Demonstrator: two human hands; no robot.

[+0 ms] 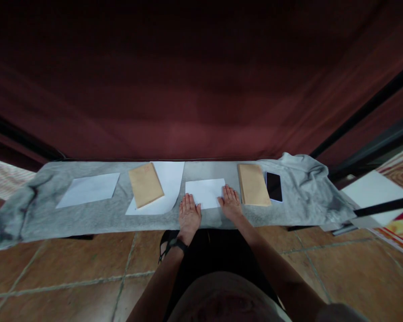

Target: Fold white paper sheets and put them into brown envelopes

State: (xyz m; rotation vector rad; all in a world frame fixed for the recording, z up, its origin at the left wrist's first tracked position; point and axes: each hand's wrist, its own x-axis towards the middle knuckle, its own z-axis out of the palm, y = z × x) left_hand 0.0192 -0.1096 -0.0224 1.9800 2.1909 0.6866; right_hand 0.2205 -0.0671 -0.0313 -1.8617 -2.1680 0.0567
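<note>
A folded white sheet of paper (pixel 205 192) lies on the grey cloth (pixel 97 217) in front of me. My left hand (pixel 189 214) lies flat with fingers stretched, fingertips at the sheet's lower left corner. My right hand (pixel 230 203) lies flat too, fingers spread on the sheet's right edge. Neither hand holds anything. A black strap sits on my left wrist. Just right of my right hand is a stack of brown envelopes (pixel 253 184).
On the cloth to the left lie a brown envelope (pixel 145 184) on a large white sheet (pixel 169 181), and another white sheet (pixel 89 189). A dark phone (pixel 274 186) lies beside the stack. Dark red curtain behind; tiled floor below; white board (pixel 372 190) at right.
</note>
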